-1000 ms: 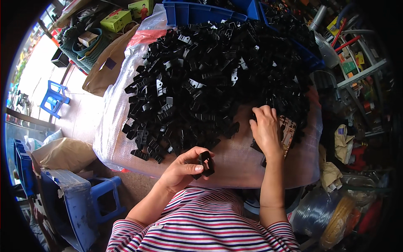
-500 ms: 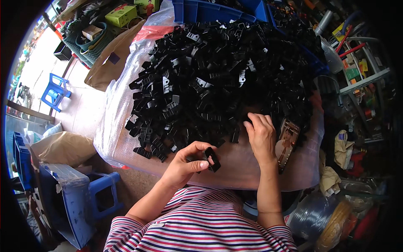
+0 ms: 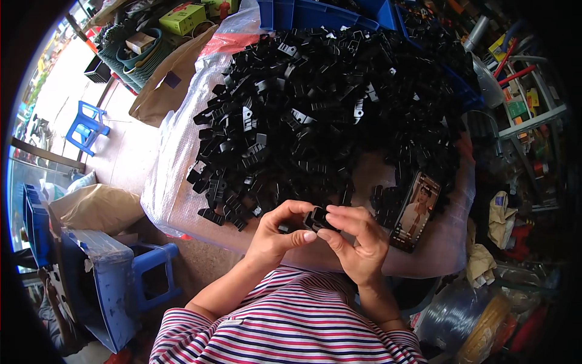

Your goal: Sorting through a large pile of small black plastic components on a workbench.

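Close in front of me, my left hand (image 3: 274,235) pinches a small black plastic part (image 3: 314,221) between thumb and fingers. My right hand (image 3: 362,244) closes on the same part from the right, thumb below and fingertips above. Whether the right fingers also hold a second small piece cannot be made out. Beyond both hands spreads a large heap of similar black plastic parts (image 3: 303,139), some with light glints. A phone (image 3: 416,212) with a lit screen showing a person lies to the right of my right hand, at the heap's edge.
Plastic sheeting (image 3: 167,176) covers the work surface. Blue crates (image 3: 327,15) stand at its far side. On the left are a blue stool (image 3: 88,128), another blue stool (image 3: 154,276) and a brown sack (image 3: 100,209). A metal rack (image 3: 533,124) and a spool (image 3: 454,312) are at right.
My right hand has come from the heap's near edge, down and left, to the black part in my left hand. The view has shifted slightly.
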